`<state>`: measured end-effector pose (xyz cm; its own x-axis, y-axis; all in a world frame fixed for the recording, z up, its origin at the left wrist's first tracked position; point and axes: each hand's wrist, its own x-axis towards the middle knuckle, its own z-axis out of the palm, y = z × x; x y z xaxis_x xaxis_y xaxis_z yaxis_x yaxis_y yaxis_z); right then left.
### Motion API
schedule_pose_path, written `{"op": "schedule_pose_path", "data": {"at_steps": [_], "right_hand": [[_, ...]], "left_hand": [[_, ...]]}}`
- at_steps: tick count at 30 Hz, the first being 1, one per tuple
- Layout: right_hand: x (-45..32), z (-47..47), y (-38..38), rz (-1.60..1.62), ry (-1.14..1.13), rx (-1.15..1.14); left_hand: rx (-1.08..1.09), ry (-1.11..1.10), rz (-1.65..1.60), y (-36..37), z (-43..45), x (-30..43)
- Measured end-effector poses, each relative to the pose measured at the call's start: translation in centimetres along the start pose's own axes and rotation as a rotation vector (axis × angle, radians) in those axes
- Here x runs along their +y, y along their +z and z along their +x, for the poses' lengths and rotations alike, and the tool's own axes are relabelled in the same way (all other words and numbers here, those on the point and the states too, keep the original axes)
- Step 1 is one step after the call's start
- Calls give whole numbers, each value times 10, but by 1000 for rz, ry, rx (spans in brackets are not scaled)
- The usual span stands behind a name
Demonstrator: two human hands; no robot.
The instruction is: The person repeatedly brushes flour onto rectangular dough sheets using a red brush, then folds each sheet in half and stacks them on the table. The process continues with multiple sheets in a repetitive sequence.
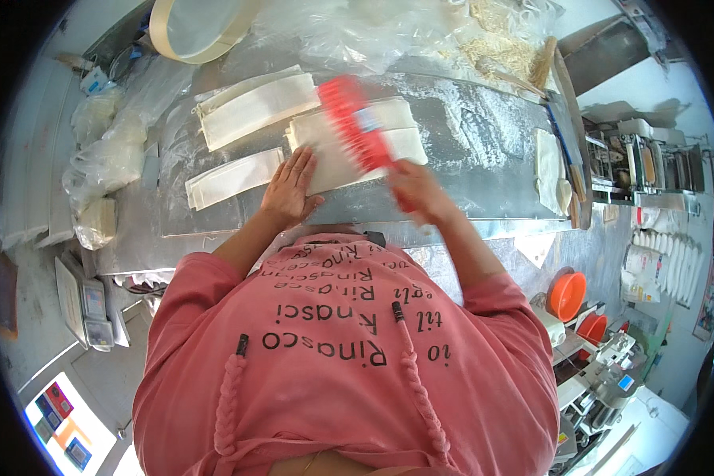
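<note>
My right hand (419, 190) grips the handle of a red bristled brush (354, 125), blurred, over a folded stack of thin dough sheets (333, 157). Flat on the left part of that stack lies my left hand (293, 183), its fingers pointing away from me. Left of it rests a narrow stack of dough strips (235, 178), and farther back a wider dough stack (259, 110). White flour (482, 137) is spread over the dark work surface (357, 208) to the right.
Clear plastic sheeting (357, 35) and a round sieve (199, 30) lie at the back. Dough pieces (550, 172) sit at the right edge beside a long blue-edged tool (562, 143). A whisk broom (541, 65) stands back right; plastic bags (107, 154) lie left.
</note>
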<state>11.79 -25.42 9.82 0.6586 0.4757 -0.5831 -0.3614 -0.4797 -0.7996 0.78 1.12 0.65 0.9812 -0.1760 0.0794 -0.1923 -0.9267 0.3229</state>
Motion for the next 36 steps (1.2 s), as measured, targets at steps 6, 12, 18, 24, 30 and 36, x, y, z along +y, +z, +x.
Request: {"op": "schedule_pose_path", "data": {"at_steps": [6,12,18,24,30,36], "right_hand": [[26,0,-17,231,145,-107],[16,-39,-62,-112,78,306],[44,-29,-43,-164,108,143],[53,-23,-118,-938,175,769],[71,31,-78,-1146,-333,964],[24,85,15,-1219,-632,482]], "left_hand": [[-160,-9,86,-7,4,0],[-56,-3,8,-5,1,3],[-88,-15,6,-10,1,5],[-40,-62,-24,-24,33,24],[104,-50,-34,13,73,54],[73,-49,-8,7,59,47]]}}
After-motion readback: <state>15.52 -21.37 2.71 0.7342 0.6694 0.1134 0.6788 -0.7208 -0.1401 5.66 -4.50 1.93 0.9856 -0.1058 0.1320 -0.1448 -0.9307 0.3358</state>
